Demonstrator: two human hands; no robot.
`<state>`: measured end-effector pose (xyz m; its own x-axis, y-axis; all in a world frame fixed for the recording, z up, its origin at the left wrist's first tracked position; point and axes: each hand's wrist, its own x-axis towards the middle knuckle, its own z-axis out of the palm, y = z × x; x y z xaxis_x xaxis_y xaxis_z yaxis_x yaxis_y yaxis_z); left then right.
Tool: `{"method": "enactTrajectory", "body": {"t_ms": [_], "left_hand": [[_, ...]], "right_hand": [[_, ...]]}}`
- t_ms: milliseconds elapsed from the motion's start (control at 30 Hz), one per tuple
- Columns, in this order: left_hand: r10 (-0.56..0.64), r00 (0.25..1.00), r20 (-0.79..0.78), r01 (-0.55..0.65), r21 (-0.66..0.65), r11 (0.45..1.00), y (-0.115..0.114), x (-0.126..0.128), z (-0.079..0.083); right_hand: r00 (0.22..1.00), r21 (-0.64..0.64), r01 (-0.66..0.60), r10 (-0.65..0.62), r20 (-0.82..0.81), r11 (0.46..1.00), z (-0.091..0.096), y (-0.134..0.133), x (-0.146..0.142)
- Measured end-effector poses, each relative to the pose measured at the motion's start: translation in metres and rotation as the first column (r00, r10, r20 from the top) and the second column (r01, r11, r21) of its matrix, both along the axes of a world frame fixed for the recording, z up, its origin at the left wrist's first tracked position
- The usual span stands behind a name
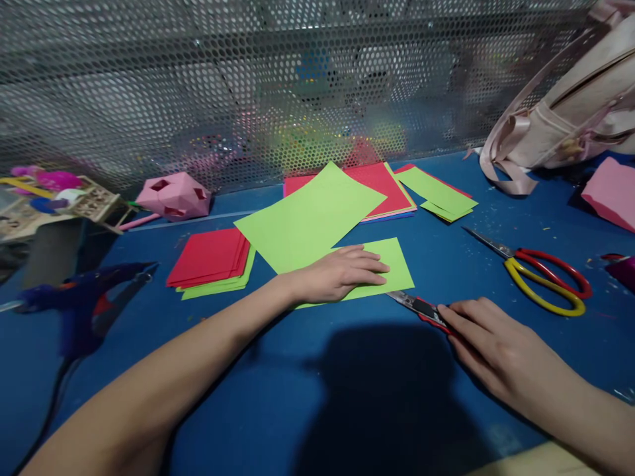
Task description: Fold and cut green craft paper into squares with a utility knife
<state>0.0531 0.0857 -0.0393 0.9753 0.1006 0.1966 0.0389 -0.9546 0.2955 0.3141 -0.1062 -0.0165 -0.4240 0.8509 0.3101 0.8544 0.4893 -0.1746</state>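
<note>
My left hand [342, 271] lies flat with its fingers stretched out on a green sheet of paper [397, 264], pressing it to the blue table. A box cutter [421, 311] with a red and black handle is in my right hand [496, 350], fingers closed round it. Its blade tip is at the lower edge of the green sheet, just right of my left fingers. A larger green sheet [312, 215] lies slantwise behind my left hand, over a stack of red paper [381, 185]. Left of it sits a pile of red squares [211, 254] on green ones.
Scissors [546, 274] with red and yellow handles lie to the right. Green strips [441, 188] rest behind. A blue glue gun [82, 297] and pink paper shape [173, 196] are left. A perforated metal panel [223, 86] bounds the back; a pale bag [570, 106] stands at back right.
</note>
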Motion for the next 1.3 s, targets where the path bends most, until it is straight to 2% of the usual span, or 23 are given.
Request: {"method": "enactTrajectory", "body": {"t_ms": [1300], "left_hand": [[0.002,1.000,-0.007,-0.002,-0.007,1.000,-0.001,0.001,0.000]], "right_hand": [[0.999,-0.032,-0.039,0.040,0.010,0.999,0.002,0.004,-0.011]]}}
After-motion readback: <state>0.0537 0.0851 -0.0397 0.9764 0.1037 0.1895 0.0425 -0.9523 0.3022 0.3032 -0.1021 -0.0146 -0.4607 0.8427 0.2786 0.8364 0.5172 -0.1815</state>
